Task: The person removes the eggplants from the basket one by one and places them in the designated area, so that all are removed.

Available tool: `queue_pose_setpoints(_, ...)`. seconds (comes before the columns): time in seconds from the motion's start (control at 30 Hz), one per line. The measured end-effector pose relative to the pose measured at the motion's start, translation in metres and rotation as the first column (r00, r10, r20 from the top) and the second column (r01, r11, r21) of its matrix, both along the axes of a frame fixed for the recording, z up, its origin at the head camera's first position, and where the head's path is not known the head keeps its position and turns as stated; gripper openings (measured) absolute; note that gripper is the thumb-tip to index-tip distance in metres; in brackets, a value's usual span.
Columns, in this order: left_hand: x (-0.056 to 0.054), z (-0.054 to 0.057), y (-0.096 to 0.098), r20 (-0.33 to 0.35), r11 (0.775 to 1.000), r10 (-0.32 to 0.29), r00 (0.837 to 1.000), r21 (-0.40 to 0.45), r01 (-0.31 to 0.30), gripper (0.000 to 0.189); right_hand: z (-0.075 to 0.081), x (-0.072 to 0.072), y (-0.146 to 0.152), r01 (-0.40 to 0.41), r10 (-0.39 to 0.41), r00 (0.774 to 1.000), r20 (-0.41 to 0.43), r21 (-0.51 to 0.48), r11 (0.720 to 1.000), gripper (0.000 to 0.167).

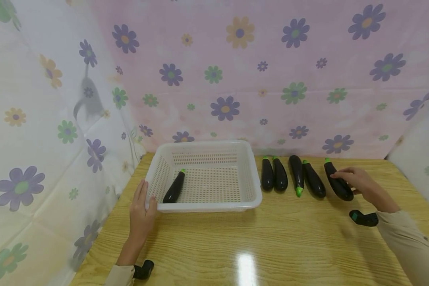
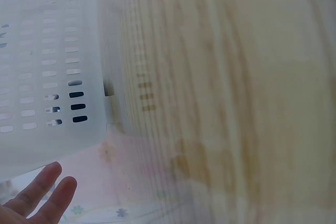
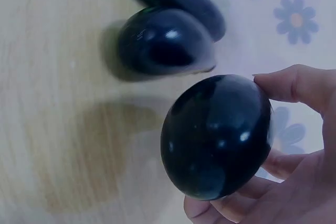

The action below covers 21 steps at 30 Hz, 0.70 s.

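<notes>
My right hand (image 1: 362, 183) grips a dark eggplant (image 1: 337, 185) at the right end of a row of eggplants. In the right wrist view, the thumb and fingers curl round the eggplant (image 3: 216, 137), whose blunt end faces the camera. Toward the left, a white plastic basket (image 1: 209, 206) with slotted walls stands on the table, and one eggplant (image 1: 174, 188) lies inside it along the left wall. My left hand (image 1: 142, 212) rests against the basket's front left corner, fingers fairly straight along the outside. Two of those fingers (image 2: 62, 199) show beside the basket wall (image 2: 50, 148).
Between basket and right hand lie several more eggplants, among them one (image 1: 296, 174) with its green stem toward me. The wooden table (image 1: 207, 246) meets a flowered cloth (image 1: 200, 87) at the back and left. Black wrist devices (image 1: 364, 218) sit at both wrists.
</notes>
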<state>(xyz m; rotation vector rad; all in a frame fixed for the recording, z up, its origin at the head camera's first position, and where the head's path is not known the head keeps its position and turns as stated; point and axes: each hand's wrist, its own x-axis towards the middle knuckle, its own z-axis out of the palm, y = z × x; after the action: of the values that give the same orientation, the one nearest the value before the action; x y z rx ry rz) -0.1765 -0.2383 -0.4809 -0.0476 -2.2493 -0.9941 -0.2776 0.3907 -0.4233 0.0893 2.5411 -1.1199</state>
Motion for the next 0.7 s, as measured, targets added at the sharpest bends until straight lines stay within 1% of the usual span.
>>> queue_pose_setpoints(0.27, 0.0, 0.001, 0.0, 0.01, 1.0, 0.004, 1.0, 0.003, -0.004, 0.054, -0.017, -0.003, 0.003, 0.016, -0.016, 1.0, 0.012, 0.005, 1.0, 0.08)
queue_pose_setpoints(0.4, 0.0, 0.001, 0.0, 0.022, 1.0, 0.004, 1.0, 0.008, -0.004, 0.055, -0.023, -0.005, 0.004, 0.017, -0.018, 1.0, 0.024, 0.015, 1.0, 0.078)
queue_pose_setpoints(0.5, 0.0, 0.001, 0.0, 0.026, 1.0, 0.0, 1.0, 0.011, -0.001, 0.055, -0.025, -0.005, 0.004, 0.01, -0.01, 1.0, 0.026, 0.017, 1.0, 0.077)
queue_pose_setpoints(0.7, 0.0, 0.001, 0.0, 0.022, 1.0, -0.001, 1.0, 0.013, 0.001, 0.055, -0.023, -0.002, 0.006, -0.017, 0.017, 1.0, -0.009, 0.034, 0.999, 0.077)
